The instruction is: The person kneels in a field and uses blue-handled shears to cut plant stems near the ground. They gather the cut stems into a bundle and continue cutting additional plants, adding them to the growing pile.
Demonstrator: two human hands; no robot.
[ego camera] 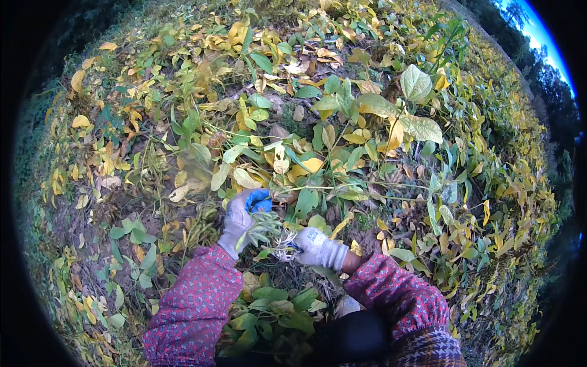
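My left hand point(243, 215), in a pale knit glove with a blue coated palm, is closed around plant stems left of centre. Green pods point(265, 227), fuzzy-looking, hang just beside its fingers. My right hand point(313, 247), gloved the same way, is a little lower and to the right, closed on a bunch of pale, thin stems or roots point(285, 245). The two hands are close together but apart. A long green stem point(348, 186) with leaves reaches right from near my left hand. What lies inside either fist is hidden.
Yellowing leafy bean-like plants point(390, 114) surround my hands. Brown soil point(133, 202) and dry leaves show between them. Low green leaves point(279, 303) grow near my body, beside what looks like a shoe tip point(347, 306). Dark trees point(541, 69) stand at the upper right.
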